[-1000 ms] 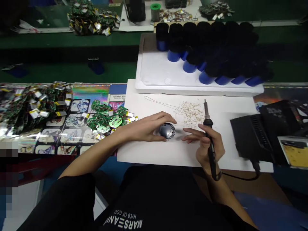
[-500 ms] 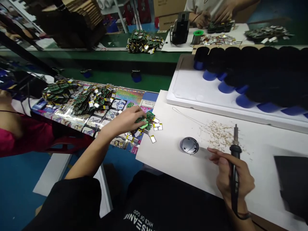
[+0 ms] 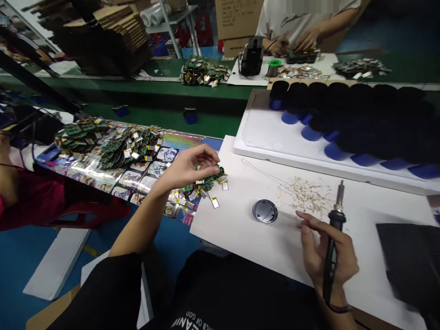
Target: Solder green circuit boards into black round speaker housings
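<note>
My left hand (image 3: 188, 167) hovers just above a small pile of green circuit boards with silver battery packs (image 3: 202, 185), thumb and fingers pinched on one green board from the pile. My right hand (image 3: 326, 253) rests on the white sheet (image 3: 240, 224), wrapped round a black soldering iron (image 3: 332, 247) whose tip points away from me. A round silver disc (image 3: 264, 211) lies on the sheet between my hands, touched by neither. Beyond it lies a scatter of small pale scraps (image 3: 305, 195) and a thin wire loop.
A white foam tray (image 3: 261, 137) holds rows of blue-and-black cylinders (image 3: 347, 119). Larger heaps of boards (image 3: 110, 142) lie on a printed sheet at left. A black box (image 3: 409, 261) sits at right. A person in red is at far left; another works across the green belt (image 3: 154, 87).
My left hand left the silver disc, reached left to the board pile, and has now lifted slightly with a board pinched. The right hand stays on the soldering iron. The view shifted left.
</note>
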The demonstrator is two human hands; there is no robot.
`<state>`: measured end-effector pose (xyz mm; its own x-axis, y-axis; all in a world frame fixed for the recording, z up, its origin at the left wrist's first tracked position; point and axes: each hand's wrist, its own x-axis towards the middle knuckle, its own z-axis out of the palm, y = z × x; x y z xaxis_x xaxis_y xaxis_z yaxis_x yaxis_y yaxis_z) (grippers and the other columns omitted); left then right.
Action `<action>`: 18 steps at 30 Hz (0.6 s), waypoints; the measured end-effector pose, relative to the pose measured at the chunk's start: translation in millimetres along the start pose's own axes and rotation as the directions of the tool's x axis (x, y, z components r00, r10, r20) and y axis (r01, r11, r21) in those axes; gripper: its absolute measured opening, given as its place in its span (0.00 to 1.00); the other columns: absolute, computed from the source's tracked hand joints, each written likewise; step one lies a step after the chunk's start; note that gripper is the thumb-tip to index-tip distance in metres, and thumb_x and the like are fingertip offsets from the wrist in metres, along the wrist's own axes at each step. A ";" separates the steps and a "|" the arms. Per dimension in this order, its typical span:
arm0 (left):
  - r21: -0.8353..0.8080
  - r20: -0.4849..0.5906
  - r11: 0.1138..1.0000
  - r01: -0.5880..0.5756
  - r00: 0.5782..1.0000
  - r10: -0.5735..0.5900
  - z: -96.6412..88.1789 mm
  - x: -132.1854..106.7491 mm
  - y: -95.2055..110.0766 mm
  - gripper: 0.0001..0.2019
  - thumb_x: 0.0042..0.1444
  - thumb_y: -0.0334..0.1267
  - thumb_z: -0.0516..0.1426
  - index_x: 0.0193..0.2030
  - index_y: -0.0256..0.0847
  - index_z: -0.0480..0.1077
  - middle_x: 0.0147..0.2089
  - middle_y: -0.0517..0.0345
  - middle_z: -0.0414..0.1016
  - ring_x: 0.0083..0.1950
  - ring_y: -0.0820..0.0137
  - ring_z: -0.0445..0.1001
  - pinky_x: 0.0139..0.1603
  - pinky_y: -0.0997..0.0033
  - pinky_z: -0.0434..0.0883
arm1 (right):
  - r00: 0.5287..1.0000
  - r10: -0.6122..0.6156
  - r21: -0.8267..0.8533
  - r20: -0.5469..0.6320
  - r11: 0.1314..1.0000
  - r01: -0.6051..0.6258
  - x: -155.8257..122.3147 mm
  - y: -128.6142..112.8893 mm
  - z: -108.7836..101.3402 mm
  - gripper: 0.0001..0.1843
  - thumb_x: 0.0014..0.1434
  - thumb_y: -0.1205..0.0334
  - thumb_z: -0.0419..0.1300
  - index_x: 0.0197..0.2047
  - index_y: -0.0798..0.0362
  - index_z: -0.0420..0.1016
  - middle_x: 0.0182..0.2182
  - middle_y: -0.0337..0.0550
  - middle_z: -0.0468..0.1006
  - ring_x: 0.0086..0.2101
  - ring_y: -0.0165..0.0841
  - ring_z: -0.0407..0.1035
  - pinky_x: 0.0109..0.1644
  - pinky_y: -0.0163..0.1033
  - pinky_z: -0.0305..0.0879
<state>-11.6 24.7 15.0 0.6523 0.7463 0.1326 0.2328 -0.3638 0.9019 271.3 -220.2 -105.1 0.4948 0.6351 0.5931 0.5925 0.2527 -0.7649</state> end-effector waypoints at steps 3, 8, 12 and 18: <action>-0.259 0.044 0.966 0.002 0.999 0.010 28.6 23.5 8.0 0.18 0.57 0.46 0.73 0.44 0.38 0.73 0.41 0.57 0.77 0.38 0.74 0.77 0.40 0.75 0.75 | 0.995 -0.091 0.056 0.048 0.995 0.088 14.1 -10.2 4.0 0.26 0.57 0.75 0.74 0.57 0.50 0.76 0.51 0.50 0.87 0.43 0.41 0.86 0.52 0.51 0.85; -0.474 0.294 0.873 0.112 0.955 0.037 88.3 46.2 20.7 0.19 0.56 0.45 0.74 0.43 0.37 0.72 0.42 0.57 0.75 0.38 0.74 0.77 0.39 0.75 0.75 | 0.963 -0.238 0.072 0.125 0.970 0.230 44.6 -35.6 20.9 0.37 0.55 0.70 0.78 0.63 0.45 0.69 0.63 0.54 0.80 0.63 0.49 0.77 0.67 0.66 0.77; -0.549 0.354 0.822 0.151 0.933 0.065 122.7 44.2 21.0 0.19 0.57 0.43 0.74 0.43 0.37 0.72 0.44 0.57 0.76 0.41 0.75 0.79 0.45 0.73 0.77 | 0.946 -0.276 0.092 0.171 0.960 0.263 54.5 -42.3 31.9 0.36 0.58 0.68 0.77 0.63 0.42 0.67 0.62 0.53 0.80 0.61 0.48 0.78 0.65 0.66 0.79; -0.511 0.377 0.839 0.188 0.926 0.021 124.0 37.3 14.5 0.18 0.63 0.48 0.70 0.47 0.38 0.73 0.46 0.51 0.80 0.46 0.67 0.82 0.50 0.66 0.79 | 0.961 -0.209 0.095 0.182 0.976 0.194 48.3 -36.8 28.8 0.32 0.60 0.67 0.76 0.62 0.44 0.68 0.59 0.52 0.82 0.60 0.46 0.80 0.63 0.61 0.81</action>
<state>105.5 -21.8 -18.0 0.8808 0.4734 -0.0126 -0.0503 0.1199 0.9915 255.1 -177.9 -55.6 0.2362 0.6900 0.6841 0.6144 0.4394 -0.6553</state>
